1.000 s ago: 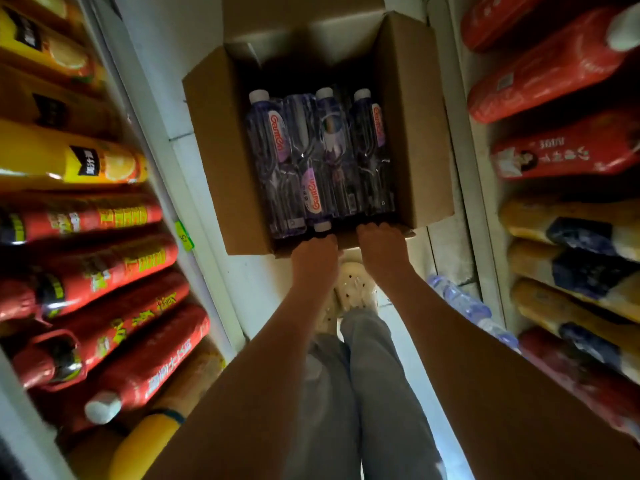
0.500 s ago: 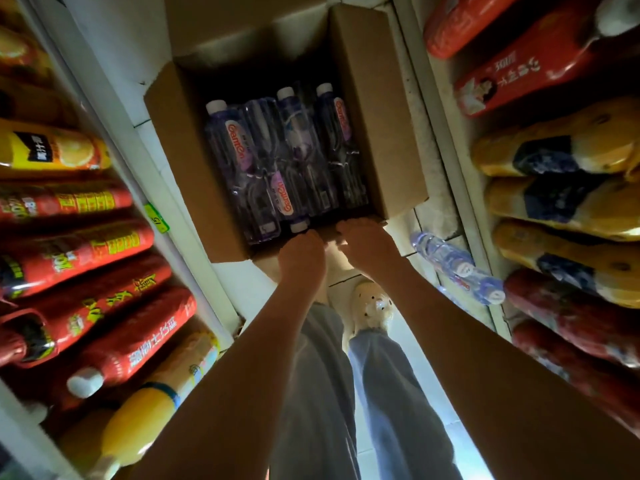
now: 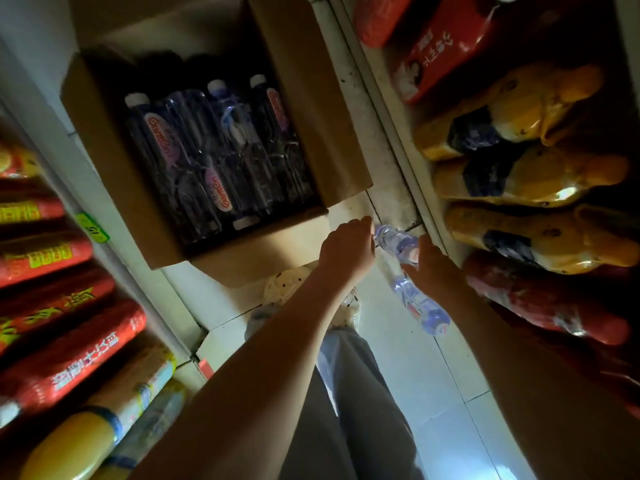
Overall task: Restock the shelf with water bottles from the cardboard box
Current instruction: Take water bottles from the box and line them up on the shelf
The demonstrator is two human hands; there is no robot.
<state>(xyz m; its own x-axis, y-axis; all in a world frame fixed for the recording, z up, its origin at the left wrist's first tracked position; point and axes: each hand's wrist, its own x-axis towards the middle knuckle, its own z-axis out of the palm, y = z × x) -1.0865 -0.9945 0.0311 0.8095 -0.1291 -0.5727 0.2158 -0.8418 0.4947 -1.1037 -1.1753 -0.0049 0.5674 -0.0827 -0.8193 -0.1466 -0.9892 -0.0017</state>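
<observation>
Place: a shop aisle | left: red-labelled drink bottles [image 3: 69, 358] were packed in rows on shelving, with a green price tag [image 3: 91, 227] on the shelf edge | right: yellow bottles [image 3: 519, 174] were shelved likewise | between: an open cardboard box [image 3: 104, 161] of water bottles [image 3: 214, 157] stood on the tiled floor [image 3: 433, 368]

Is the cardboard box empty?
No, several water bottles lie side by side inside the cardboard box.

Floor: pale tiles [image 3: 433, 386]
Box: open brown cardboard box [image 3: 114, 188], standing on it
Bottles: clear plastic water bottle [image 3: 398, 241] lying sideways; another bottle [image 3: 420, 310] beside it
</observation>
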